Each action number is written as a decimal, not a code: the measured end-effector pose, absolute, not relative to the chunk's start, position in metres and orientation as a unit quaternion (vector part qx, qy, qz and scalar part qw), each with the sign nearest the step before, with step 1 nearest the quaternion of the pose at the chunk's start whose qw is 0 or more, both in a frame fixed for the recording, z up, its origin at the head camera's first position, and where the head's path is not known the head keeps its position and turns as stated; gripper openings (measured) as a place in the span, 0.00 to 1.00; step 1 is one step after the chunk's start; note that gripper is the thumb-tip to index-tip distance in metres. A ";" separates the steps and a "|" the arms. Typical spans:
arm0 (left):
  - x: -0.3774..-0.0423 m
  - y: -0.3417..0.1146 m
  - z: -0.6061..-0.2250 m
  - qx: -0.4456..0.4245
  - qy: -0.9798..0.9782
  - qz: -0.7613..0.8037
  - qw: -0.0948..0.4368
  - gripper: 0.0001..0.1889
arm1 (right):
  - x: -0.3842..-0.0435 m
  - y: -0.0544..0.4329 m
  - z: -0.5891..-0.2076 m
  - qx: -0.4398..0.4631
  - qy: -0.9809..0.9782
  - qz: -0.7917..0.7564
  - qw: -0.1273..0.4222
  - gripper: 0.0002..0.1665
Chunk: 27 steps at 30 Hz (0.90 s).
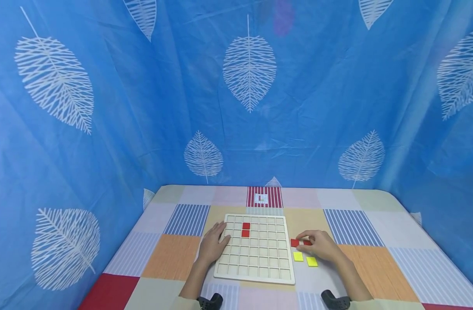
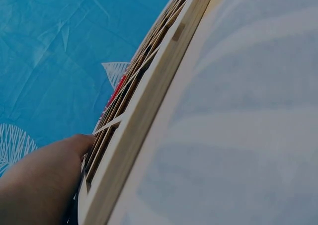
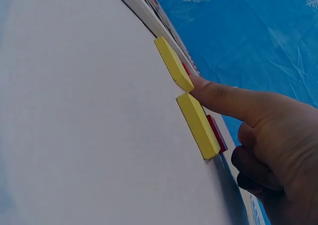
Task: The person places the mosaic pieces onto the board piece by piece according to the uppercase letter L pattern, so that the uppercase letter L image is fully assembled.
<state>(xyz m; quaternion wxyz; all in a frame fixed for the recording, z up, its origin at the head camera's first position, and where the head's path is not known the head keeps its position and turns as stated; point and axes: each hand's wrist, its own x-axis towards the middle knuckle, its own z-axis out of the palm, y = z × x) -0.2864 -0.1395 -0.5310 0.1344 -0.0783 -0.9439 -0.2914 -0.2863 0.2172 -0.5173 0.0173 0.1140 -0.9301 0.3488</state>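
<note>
A pale wooden grid board (image 1: 256, 279) with square cells lies on the table. Two red square tiles (image 1: 246, 229) sit one above the other in its upper part. Along the board's left edge rests my left hand (image 1: 211, 246), thumb spread onto the board. Right of the board, my right hand (image 1: 319, 245) pinches a red tile (image 1: 294, 243) between thumb and forefinger, low at the table. Another red tile (image 1: 307, 243) lies partly under that hand. Closer to me are two yellow tiles, one on the left (image 1: 298, 256) and one on the right (image 1: 312, 261).
Behind the board lies a small printed card (image 1: 261, 198) with a grid pattern. A patchwork cloth (image 1: 170, 254) covers the table. Blue curtains (image 1: 290, 129) with white leaves hang behind and on both sides.
</note>
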 end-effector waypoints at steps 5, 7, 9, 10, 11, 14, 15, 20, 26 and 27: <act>-0.287 -0.139 -0.530 -0.071 -0.946 -0.286 0.131 0.27 | -0.288 0.216 -0.518 0.111 -0.931 0.348 0.025 0.17; -0.286 -0.139 -0.530 -0.068 -0.947 -0.287 0.129 0.27 | -0.288 0.215 -0.517 0.112 -0.929 0.351 0.030 0.17; -0.286 -0.139 -0.529 -0.069 -0.946 -0.289 0.131 0.27 | -0.289 0.213 -0.515 0.115 -0.926 0.357 0.039 0.16; -0.286 -0.140 -0.529 -0.069 -0.946 -0.289 0.131 0.27 | -0.289 0.211 -0.513 0.118 -0.924 0.361 0.046 0.16; -0.286 -0.140 -0.529 -0.069 -0.946 -0.289 0.131 0.26 | -0.289 0.209 -0.511 0.123 -0.921 0.365 0.053 0.16; -0.286 -0.140 -0.530 -0.071 -0.947 -0.286 0.132 0.27 | -0.291 0.200 -0.504 0.144 -0.912 0.378 0.069 0.17; -0.286 -0.140 -0.530 -0.072 -0.947 -0.284 0.132 0.27 | -0.291 0.196 -0.502 0.149 -0.909 0.381 0.073 0.17; -0.286 -0.141 -0.531 -0.076 -0.946 -0.284 0.133 0.27 | -0.296 0.173 -0.496 0.177 -0.897 0.397 0.075 0.18; -0.286 -0.140 -0.534 -0.076 -0.946 -0.284 0.133 0.27 | -0.298 0.141 -0.501 0.195 -0.895 0.396 0.068 0.16; -0.286 -0.140 -0.534 -0.076 -0.946 -0.284 0.134 0.27 | -0.298 0.136 -0.504 0.199 -0.895 0.394 0.066 0.16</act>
